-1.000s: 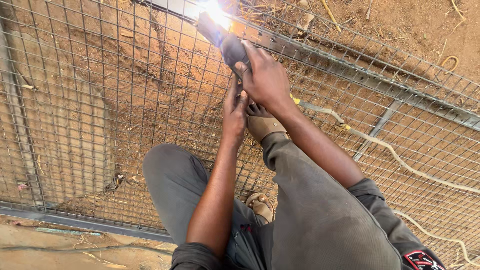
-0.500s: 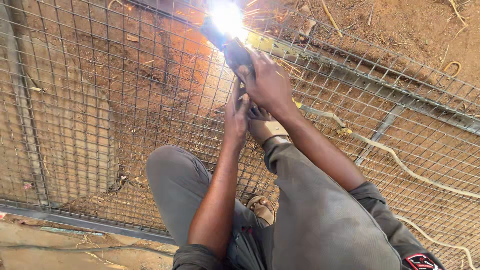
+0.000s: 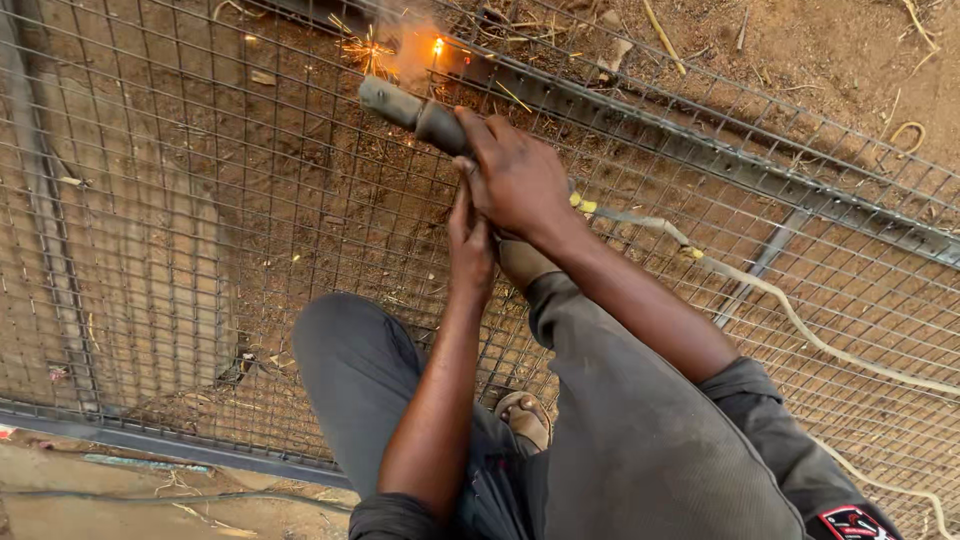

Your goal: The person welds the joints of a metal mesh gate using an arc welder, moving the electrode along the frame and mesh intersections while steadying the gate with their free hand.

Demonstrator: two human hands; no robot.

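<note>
While sparks (image 3: 372,48) fly where tip meets steel frame (image 3: 640,125) over wire mesh (image 3: 180,200), right hand (image 3: 520,180) clamped round welding holder (image 3: 415,112), left hand (image 3: 470,240) pressed beneath, steadying.

Pale cable (image 3: 800,325) across red dirt (image 3: 820,50) — sandalled foot (image 3: 527,417), grey trousers (image 3: 640,440)

Wire mesh (image 3: 200,250) blocks passage downward; the steel frame bar (image 3: 640,130) and both raised knees crowd the hands.

Grey welding electrode holder (image 3: 410,112), tilted up-left over wire mesh panel (image 3: 200,220), sparks at dark steel frame bar (image 3: 640,125)
</note>
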